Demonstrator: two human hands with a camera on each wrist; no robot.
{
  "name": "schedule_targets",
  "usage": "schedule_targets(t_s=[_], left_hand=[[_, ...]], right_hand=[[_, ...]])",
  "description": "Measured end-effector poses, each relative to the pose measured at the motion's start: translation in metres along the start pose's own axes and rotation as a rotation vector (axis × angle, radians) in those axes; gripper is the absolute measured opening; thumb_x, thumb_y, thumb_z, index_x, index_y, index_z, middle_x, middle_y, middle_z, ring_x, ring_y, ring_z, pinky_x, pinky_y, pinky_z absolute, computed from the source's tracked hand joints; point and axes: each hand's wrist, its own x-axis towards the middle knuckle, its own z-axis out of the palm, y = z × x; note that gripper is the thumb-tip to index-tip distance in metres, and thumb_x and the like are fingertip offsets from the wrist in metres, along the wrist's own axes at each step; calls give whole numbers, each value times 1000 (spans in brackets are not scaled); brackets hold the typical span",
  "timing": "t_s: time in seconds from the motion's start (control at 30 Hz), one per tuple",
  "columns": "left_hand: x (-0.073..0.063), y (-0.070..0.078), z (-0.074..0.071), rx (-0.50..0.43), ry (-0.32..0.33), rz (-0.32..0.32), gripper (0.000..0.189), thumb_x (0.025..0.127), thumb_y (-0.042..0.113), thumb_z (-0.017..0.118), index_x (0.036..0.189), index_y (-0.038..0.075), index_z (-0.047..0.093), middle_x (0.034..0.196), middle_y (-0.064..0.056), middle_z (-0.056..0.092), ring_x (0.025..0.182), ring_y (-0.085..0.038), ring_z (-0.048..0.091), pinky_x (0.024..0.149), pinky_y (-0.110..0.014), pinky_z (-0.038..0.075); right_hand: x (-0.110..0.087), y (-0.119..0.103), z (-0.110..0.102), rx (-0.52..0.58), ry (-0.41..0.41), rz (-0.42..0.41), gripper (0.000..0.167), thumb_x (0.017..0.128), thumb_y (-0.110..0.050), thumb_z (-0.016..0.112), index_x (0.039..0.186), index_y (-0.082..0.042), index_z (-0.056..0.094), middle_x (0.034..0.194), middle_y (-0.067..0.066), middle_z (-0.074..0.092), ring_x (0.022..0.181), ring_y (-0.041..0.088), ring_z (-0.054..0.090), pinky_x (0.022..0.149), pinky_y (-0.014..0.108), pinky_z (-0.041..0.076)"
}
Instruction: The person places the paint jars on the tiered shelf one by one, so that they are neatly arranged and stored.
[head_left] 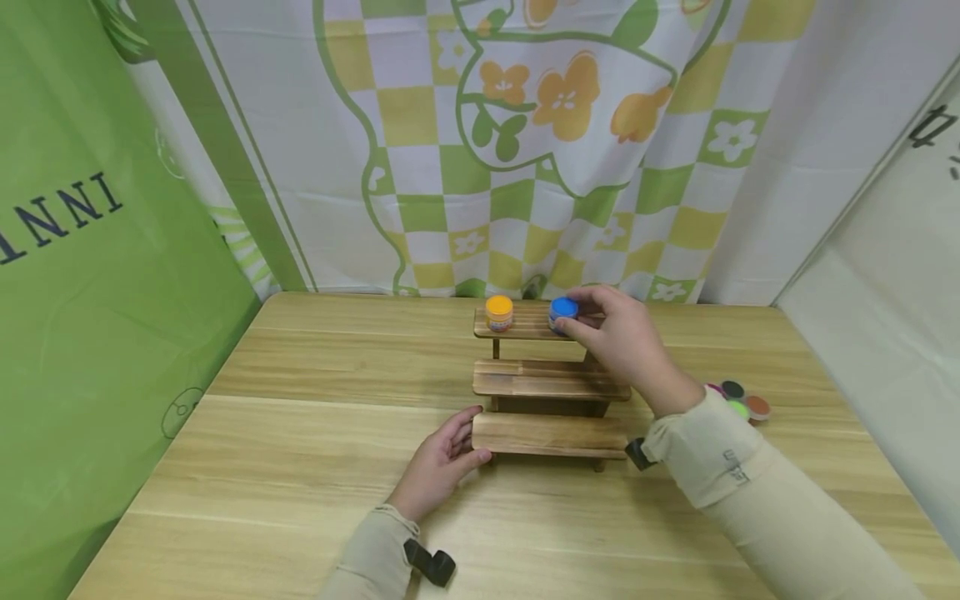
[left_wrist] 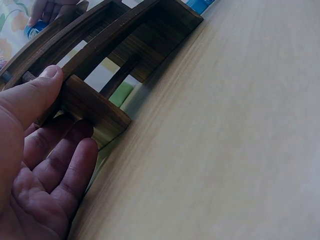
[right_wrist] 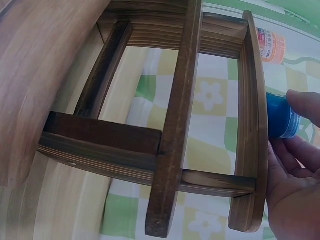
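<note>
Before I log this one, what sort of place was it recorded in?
Possibly a small fabric-screened recording booth: a patterned curtain hangs behind the wooden table, with green fabric on the left and a pale sheet on the right.

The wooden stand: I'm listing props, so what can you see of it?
The wooden stand has three long tiers stepping up toward the back, with side supports and open gaps. It looks like brown, grained wood with darker edges. It stands upright on the table. The left hand holds the lowest tier's left end; an orange jar and a blue jar stand on the top tier.
</note>
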Motion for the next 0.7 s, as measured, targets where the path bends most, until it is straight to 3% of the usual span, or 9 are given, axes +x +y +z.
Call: schedule_targets(t_s=[0.7], left_hand=[[1, -2, 1, 21, 16, 32, 69, 95, 30, 71, 153, 12, 40, 153, -22, 42, 138, -35, 44, 114, -45, 38]], right_hand=[[1, 0, 0, -16, 1, -10, 43, 94, -22, 73, 129, 0, 61, 125, 18, 61, 110, 32, 68, 88, 41, 60]])
